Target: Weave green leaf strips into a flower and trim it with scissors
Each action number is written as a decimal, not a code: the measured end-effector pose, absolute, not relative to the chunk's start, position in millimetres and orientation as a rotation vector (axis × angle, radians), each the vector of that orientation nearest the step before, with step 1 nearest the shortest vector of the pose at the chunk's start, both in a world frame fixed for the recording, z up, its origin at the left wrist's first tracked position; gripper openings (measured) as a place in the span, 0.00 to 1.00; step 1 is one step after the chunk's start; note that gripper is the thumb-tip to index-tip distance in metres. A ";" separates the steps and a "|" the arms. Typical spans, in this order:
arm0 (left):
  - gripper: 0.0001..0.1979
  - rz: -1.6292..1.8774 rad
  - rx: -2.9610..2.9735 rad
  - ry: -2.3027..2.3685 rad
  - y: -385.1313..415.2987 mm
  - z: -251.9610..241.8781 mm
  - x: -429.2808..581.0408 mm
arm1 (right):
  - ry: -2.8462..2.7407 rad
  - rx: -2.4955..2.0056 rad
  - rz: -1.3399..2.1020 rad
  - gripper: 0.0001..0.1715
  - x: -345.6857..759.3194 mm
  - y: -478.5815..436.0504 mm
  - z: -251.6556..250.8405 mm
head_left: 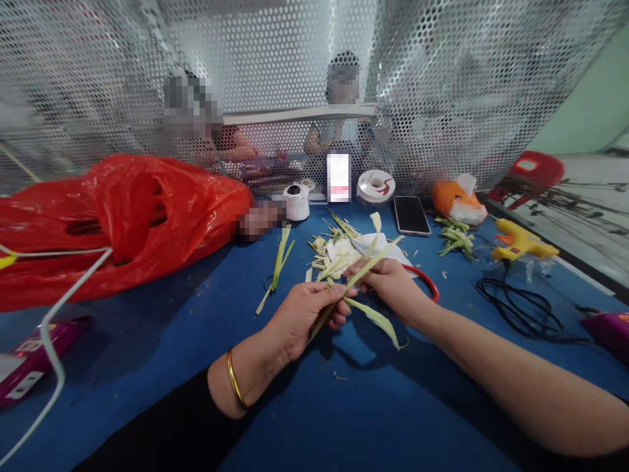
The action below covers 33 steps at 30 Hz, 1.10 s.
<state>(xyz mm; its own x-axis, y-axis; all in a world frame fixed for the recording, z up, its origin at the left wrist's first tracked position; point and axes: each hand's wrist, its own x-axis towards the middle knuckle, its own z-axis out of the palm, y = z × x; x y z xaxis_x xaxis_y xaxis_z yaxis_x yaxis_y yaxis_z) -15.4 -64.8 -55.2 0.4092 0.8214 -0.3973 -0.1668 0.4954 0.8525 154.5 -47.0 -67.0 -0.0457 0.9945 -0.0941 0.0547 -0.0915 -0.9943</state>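
My left hand (302,316) and my right hand (388,282) meet over the blue table (147,341), both pinching the same pale green leaf strip (369,263). The strip runs from my left palm up and right past my right fingers. A second strip (378,319) hangs down below my right hand. Behind my hands lies a pile of cut leaf scraps (334,252), and a red-handled tool (426,278) shows partly behind my right wrist. A gold bangle sits on my left wrist.
A big red plastic bag (122,216) fills the left. Loose leaf strips (276,267), a white thread spool (296,200), a tape roll (375,185), a phone (411,214), a yellow glue gun (521,241) and a black cable (521,308) lie around. Other people sit behind the perforated metal screen (442,85).
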 end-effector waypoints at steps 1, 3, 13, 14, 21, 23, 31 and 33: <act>0.09 0.745 0.817 0.948 -63.5 -55.0 -16.2 | -1.272 -1.331 1.279 0.10 155.7 -45.8 -66.7; 0.10 0.780 0.791 0.951 -61.4 -54.7 -17.5 | -1.304 -1.370 1.283 0.12 156.9 -44.9 -66.6; 0.11 0.832 0.750 0.915 -60.0 -54.7 -20.2 | -1.191 -1.281 1.231 0.19 155.0 -46.3 -67.8; 0.11 0.834 0.756 0.920 -60.5 -54.8 -19.8 | -1.211 -1.254 1.213 0.19 155.0 -47.4 -66.7; 0.08 0.855 0.800 0.921 -63.0 -56.2 -16.9 | -1.459 -1.096 1.355 0.13 147.1 -61.6 -55.5; 0.07 0.855 0.822 0.931 -63.9 -56.3 -16.3 | -1.497 -1.090 1.364 0.12 144.3 -63.5 -55.1; 0.13 0.762 0.838 0.942 -63.7 -55.3 -17.2 | -1.298 -1.123 1.355 0.11 144.7 -62.7 -60.2; 0.13 0.710 0.847 0.944 -64.4 -54.7 -17.5 | -1.217 -1.120 1.378 0.11 146.3 -62.0 -59.2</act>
<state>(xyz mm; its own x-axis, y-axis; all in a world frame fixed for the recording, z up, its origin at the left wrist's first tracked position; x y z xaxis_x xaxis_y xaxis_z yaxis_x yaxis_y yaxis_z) -17.5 -64.4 -54.7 0.4163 0.8195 -0.3938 -0.1512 0.4895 0.8588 146.3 -62.0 -59.2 -0.1305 0.9905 -0.0439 -0.0789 -0.0545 -0.9954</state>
